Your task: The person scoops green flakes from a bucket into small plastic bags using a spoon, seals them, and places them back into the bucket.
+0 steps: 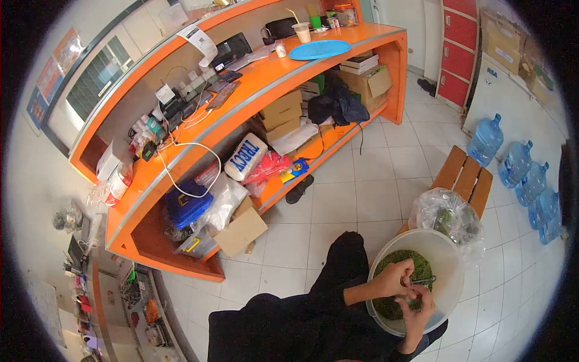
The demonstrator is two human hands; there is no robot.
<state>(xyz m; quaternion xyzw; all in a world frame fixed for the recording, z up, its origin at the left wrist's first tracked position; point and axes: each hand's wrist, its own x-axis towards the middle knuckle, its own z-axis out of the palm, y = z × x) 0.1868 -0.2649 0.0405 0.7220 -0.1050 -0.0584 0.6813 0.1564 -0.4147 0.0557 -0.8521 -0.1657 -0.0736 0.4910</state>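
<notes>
A translucent white bucket (449, 289) stands by my legs, its bottom covered with small green leafy bits (392, 308). Over it my left hand (393, 279) reaches in from the left with fingers closed in a pinch. Just below, my right hand (417, 306) comes up from the lower edge, thumb and fingers bent together close to the left fingertips. A slim dark item (426, 280) shows right beside the fingers; I cannot tell what it is. Behind the bucket, a clear plastic bag (446, 220) with green material inside lies on a wooden bench (463, 175).
An orange counter (241, 120) curves across the left, with a blue tray (319, 50) and a drink cup (301, 32) on top. Boxes and bags fill its lower shelf. Several blue water jugs (485, 140) stand at right, near red lockers (456, 51). Tiled floor (338, 202) lies between.
</notes>
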